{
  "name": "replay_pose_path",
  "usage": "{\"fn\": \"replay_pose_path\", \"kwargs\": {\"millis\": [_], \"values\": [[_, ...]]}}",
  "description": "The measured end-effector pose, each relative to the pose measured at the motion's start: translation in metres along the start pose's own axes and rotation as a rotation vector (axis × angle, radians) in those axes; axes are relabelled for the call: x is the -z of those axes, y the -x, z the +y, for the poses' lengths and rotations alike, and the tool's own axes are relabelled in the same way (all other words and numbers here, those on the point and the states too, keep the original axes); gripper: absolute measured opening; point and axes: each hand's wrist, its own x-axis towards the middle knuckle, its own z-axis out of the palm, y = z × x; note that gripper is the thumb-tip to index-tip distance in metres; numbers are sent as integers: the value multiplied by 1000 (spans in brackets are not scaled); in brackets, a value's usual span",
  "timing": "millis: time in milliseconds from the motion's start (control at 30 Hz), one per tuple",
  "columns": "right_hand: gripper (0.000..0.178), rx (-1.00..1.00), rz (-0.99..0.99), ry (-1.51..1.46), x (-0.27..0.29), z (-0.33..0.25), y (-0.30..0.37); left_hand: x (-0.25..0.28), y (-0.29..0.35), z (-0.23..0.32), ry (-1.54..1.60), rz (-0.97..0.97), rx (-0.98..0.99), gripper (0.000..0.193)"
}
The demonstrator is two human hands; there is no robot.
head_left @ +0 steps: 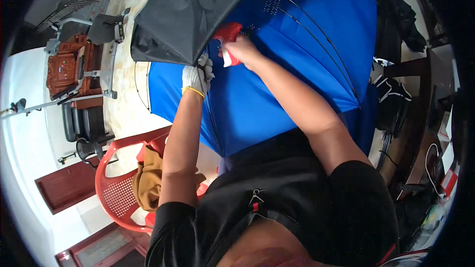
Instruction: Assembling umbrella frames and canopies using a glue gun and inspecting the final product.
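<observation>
A large open umbrella (262, 89) with blue panels, black panels and thin dark ribs spreads in front of me. My left hand (197, 75), in a white glove with a yellow cuff, is closed at the umbrella's rib, just below the corner of a black panel (183, 15). That panel partly hides its fingertips. My bare right hand (242, 52) is wrapped round a red-and-white handheld object (228, 33), its red end up and white end down. The object is over the blue fabric, right of my left hand; its exact kind does not show clearly.
A red plastic chair (116, 188) with brown cloth (147, 180) on it stands at the lower left. Exercise equipment (94, 71) and a carved wooden piece of furniture (67, 66) are farther left. A dark bag (392, 99) and a dark wooden table (440, 74) are at the right.
</observation>
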Motion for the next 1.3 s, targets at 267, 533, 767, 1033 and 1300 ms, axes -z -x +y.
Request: {"fn": "replay_pose_path", "kwargs": {"millis": [267, 533, 767, 1033, 1300], "values": [[24, 75, 89, 32, -14, 5, 21, 7, 3, 0, 9, 14, -66, 10], [33, -43, -146, -270, 1, -8, 24, 4, 7, 1, -47, 55, -56, 9], [33, -102, -159, -227, 4, -7, 19, -5, 9, 2, -16, 28, 5, 11], [26, -99, -170, -270, -3, -3, 15, -8, 13, 8, 72, -118, 65, 9], [30, -77, -258, -492, 4, -22, 14, 26, -17, 29, 578, -669, 289, 10]]}}
